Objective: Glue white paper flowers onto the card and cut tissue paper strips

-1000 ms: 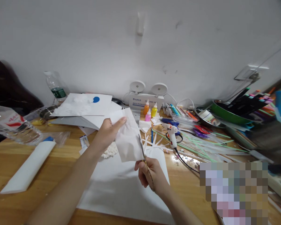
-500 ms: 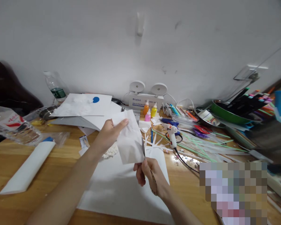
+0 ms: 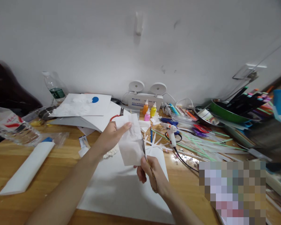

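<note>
My left hand [image 3: 114, 134] pinches a piece of thin white paper [image 3: 131, 148] near its upper left, thumb on top. The fingers of my right hand [image 3: 151, 172] are in the handles of a pair of scissors [image 3: 143, 147], whose blades lie along the paper's right edge. Whether the blades are apart is hard to make out. Both hands are raised over a large white sheet [image 3: 121, 193] on the table. Behind my left hand lie red-handled scissors [image 3: 114, 117]. White crumbly bits [image 3: 111, 152] sit under my left wrist, and white paper strips [image 3: 154, 140] lie beyond the scissors.
A white glue gun [image 3: 171, 134] with its black cord lies right of centre. Small paint bottles [image 3: 147, 115] stand by the white router box [image 3: 140, 101]. To the left are a folded white paper [image 3: 28, 168] and a large plastic bottle [image 3: 12, 125]. Straws and pens crowd the right.
My left hand and the paper have shifted slightly down and right, uncovering more of the red-handled scissors behind. My right hand keeps the scissors at the paper's edge.
</note>
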Demonstrator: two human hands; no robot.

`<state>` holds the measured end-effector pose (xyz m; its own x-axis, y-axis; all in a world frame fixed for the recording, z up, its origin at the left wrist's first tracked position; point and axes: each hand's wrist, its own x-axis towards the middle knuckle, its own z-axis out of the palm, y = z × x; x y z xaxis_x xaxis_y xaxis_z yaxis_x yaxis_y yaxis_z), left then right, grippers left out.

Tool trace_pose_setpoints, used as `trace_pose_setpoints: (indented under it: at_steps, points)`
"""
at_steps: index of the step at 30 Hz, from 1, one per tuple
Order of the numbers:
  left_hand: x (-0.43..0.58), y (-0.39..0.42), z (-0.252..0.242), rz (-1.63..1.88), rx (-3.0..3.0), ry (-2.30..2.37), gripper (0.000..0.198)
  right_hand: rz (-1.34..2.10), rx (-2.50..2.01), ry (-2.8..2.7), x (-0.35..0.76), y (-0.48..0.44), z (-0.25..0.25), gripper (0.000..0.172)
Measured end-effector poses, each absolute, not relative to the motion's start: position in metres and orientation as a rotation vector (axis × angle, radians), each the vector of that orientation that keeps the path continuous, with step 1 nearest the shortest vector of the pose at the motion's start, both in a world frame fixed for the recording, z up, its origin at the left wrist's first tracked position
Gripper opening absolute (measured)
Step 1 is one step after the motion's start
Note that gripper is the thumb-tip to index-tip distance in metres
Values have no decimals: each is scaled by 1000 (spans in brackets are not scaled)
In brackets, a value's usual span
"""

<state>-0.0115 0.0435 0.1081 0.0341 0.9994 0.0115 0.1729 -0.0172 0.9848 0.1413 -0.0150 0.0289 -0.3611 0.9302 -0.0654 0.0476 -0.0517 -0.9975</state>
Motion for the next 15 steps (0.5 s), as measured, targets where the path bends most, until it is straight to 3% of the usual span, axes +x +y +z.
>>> trace_pose_setpoints:
  at_steps: [10,15]
  points:
    - [-11,41,114,1102,1347,1292,30,1591,-845,-1436,146,-12,32,54]
    - [-10,42,111,1094,1422,1342,33,1613,-897,-1451,146,-12,33,43]
